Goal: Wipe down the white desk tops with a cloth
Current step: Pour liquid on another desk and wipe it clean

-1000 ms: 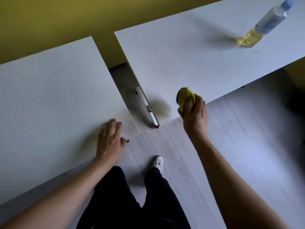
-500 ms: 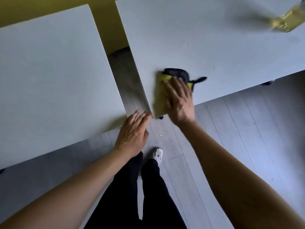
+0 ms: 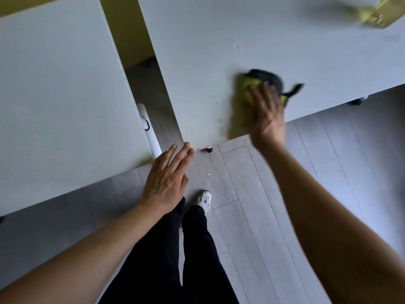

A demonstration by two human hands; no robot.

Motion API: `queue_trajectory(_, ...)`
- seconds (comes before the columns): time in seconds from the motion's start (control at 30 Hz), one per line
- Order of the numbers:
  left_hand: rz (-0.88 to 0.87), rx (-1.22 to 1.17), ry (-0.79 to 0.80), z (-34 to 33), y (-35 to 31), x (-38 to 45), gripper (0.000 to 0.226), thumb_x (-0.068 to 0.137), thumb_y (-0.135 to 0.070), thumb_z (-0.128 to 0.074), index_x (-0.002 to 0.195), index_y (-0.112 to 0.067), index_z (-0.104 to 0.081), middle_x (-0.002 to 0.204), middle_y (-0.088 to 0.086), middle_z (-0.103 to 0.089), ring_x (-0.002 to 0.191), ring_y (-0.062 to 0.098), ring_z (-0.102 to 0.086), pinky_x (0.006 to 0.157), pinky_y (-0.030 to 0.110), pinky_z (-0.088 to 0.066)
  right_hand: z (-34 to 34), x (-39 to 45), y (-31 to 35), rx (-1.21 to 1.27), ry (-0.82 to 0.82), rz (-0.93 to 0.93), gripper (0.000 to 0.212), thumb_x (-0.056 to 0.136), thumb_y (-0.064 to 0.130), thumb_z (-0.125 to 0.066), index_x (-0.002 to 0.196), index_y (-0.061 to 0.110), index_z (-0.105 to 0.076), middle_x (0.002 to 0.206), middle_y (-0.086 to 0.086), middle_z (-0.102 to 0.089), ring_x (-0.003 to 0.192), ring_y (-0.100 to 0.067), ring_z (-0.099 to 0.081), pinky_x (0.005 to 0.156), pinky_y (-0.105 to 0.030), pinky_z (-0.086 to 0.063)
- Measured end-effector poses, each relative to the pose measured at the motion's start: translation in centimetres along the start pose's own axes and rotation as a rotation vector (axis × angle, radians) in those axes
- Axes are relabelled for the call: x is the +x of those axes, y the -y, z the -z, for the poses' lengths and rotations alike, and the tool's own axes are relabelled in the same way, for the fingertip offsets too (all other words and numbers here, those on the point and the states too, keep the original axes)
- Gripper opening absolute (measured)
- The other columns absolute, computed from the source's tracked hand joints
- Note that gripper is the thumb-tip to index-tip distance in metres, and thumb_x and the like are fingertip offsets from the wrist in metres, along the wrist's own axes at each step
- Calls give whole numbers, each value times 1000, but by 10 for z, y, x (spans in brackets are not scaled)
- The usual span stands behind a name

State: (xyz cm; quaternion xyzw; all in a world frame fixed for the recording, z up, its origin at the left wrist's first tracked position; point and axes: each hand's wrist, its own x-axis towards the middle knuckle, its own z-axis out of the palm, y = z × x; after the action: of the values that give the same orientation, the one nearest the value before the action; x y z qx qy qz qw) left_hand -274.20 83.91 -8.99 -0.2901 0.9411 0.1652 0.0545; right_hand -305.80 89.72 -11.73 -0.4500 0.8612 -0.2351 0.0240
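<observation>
Head view: right hand [image 3: 266,115] flat on crumpled yellow-black cloth [image 3: 259,85], smooth white desk [image 3: 219,40]; left hand [image 3: 167,181] open.

Both desk tops are plain white: the left desk [image 3: 61,102] at nine o'clock and the right desk [image 3: 219,40] at twelve. The cloth [image 3: 252,86] is yellow-green with a black part. At one o'clock the bottle [image 3: 374,16] shows pale yellow. The wall [image 3: 129,29] is mustard yellow, the floor [image 3: 263,194] grey wood-grain planks, the trousers [image 3: 166,260] black, the shoe [image 3: 203,199] white.
</observation>
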Motion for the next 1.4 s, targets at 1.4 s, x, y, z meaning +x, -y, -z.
queue_trajectory(1.4, -108, 16, -130, 19, 4, 34, 32, 96, -19, -44, 115, -6, -66, 122, 12, -62, 131, 39, -53, 121, 44, -34, -35, 68, 71, 40, 237, 301, 59, 95, 34, -40, 152, 22, -44, 160, -11, -37, 150, -31, -30, 124, -48, -19)
